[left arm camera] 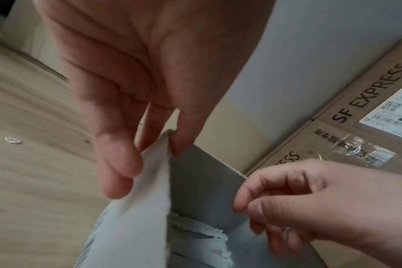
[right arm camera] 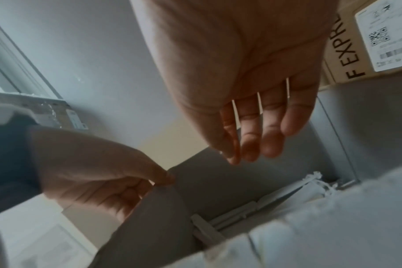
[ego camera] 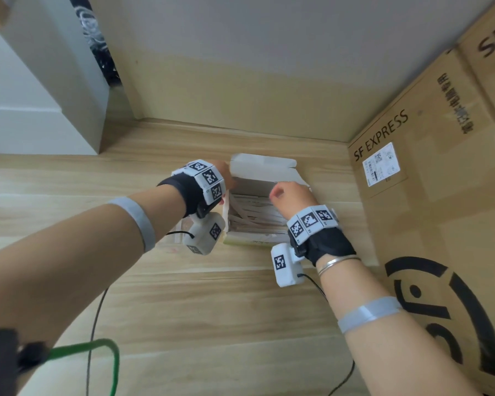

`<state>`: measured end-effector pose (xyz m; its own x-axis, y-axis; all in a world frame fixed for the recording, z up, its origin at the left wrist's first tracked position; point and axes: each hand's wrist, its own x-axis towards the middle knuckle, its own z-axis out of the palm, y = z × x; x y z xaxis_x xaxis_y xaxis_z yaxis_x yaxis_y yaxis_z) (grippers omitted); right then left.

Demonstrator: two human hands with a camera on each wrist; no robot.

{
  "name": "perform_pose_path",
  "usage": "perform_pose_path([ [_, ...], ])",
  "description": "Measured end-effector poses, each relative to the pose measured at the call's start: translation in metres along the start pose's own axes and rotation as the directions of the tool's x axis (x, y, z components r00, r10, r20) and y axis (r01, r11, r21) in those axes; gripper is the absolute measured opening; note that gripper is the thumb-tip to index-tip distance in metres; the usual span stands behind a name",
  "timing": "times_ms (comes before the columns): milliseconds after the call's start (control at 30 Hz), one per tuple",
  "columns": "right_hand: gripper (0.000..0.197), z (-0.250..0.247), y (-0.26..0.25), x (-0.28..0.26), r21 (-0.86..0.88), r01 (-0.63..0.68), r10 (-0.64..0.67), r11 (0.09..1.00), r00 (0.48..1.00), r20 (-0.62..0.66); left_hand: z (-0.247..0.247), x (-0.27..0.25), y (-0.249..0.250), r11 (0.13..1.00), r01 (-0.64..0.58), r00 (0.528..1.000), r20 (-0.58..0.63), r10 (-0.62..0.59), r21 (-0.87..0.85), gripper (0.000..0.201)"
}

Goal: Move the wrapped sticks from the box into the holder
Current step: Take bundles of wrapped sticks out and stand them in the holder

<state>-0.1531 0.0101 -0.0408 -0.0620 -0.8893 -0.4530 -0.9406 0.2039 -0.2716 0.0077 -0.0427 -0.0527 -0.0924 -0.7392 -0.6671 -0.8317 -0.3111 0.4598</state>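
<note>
Left hand at the left wall of the small white box on the wooden floor, thumb and fingertips pinching that wall's top corner. Inside the open box, a loose heap of wrapped sticks: slim, flat, pale paper sleeves with ragged torn ends, lying lengthwise and crisscrossed. Over the right side, right hand above the sticks, fingers loosely curled and seemingly empty, though blurred; beyond, a brown SF EXPRESS carton.
</note>
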Motion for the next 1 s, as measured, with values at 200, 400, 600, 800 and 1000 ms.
perform_pose_path([
  [200, 0.038, 0.007, -0.007, 0.006, -0.051, 0.125, -0.117, 0.991, 0.984, 0.134, 0.001, -0.002, 0.000, 0.998, -0.023, 0.991, 0.129, 0.029, -0.051, 0.017],
  [400, 0.047, 0.023, -0.019, 0.007, -0.186, 0.172, -0.140, 0.967, 0.975, 0.175, -0.004, -0.013, 0.006, 0.986, -0.082, 0.988, 0.115, 0.099, -0.144, 0.049],
  [600, 0.034, 0.029, -0.021, 0.006, -0.253, 0.090, -0.063, 0.963, 0.992, 0.111, -0.002, -0.022, 0.007, 0.975, -0.174, 0.977, 0.097, 0.188, -0.142, 0.071],
  [800, 0.021, 0.037, -0.030, 0.009, -0.311, 0.083, -0.041, 0.947, 0.989, 0.140, 0.001, -0.029, 0.005, 0.966, -0.198, 0.975, 0.065, 0.211, -0.168, 0.074],
  [1000, 0.031, 0.034, -0.040, 0.002, -0.419, 0.090, -0.014, 0.904, 0.983, 0.183, 0.003, -0.033, 0.001, 0.963, -0.225, 0.972, 0.034, 0.232, -0.149, 0.072],
])
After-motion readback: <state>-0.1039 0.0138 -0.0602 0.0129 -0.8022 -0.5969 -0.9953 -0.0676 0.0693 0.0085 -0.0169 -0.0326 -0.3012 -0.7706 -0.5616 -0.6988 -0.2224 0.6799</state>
